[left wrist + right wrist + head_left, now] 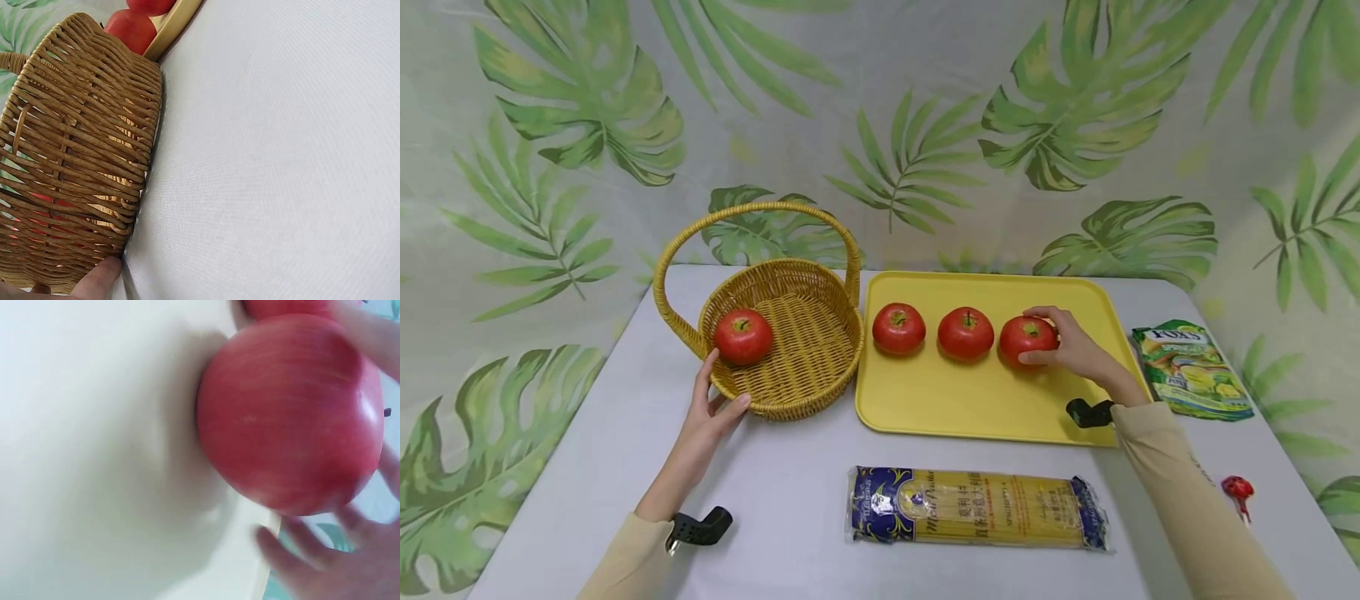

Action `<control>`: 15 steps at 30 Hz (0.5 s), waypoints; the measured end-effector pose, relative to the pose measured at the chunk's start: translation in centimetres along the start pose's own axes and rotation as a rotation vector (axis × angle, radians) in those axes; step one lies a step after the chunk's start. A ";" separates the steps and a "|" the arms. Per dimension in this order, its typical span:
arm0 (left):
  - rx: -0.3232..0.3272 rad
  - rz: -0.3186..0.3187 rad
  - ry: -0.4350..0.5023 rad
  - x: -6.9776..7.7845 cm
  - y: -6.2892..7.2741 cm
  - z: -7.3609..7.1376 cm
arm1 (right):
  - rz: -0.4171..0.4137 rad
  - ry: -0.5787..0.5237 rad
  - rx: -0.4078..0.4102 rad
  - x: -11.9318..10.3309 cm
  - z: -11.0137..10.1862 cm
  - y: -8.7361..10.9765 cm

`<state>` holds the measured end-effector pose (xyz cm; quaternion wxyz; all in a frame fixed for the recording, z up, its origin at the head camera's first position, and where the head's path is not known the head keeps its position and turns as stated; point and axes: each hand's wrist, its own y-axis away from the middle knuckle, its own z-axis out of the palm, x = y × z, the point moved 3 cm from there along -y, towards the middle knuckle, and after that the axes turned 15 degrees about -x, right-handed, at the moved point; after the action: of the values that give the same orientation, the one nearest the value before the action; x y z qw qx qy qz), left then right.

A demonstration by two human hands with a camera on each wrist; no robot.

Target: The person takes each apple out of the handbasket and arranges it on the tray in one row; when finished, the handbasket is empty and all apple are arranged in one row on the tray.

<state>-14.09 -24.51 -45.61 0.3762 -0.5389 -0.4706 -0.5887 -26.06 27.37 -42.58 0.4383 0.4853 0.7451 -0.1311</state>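
Observation:
In the head view my left hand touches the front left of the wicker basket, fingers spread along its outside. A fingertip presses low on the basket wall in the left wrist view. One red apple lies inside, by the handle's left base. My right hand holds the rightmost apple on the yellow tray, thumb on the near side and a finger over the far side. The right wrist view shows this apple up close; some fingers are blurred. Two more apples, a middle one and a left one, sit on the tray.
A packet of spaghetti lies in front of the tray. Right of the tray is a green pouch. A small red wrapped item lies near the right table edge. A leaf-print cloth hangs behind the white table.

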 end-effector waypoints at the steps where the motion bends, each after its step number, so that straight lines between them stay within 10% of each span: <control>1: 0.001 0.001 0.001 0.0 0.0 0.0 | -0.016 -0.007 0.026 -0.2 -0.1 -0.1; 8: 0.000 0.001 0.016 0.1 0.2 0.0 | -0.233 -0.091 0.202 -3.8 -0.1 -0.8; 15: 0.003 0.001 0.027 0.1 0.1 0.1 | -0.387 -0.199 0.078 -8.7 2.7 -3.0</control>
<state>-13.99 -24.45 -45.49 0.3839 -0.5304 -0.4662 -0.5950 -25.91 18.91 -38.12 0.4573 0.3345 0.7718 -0.2885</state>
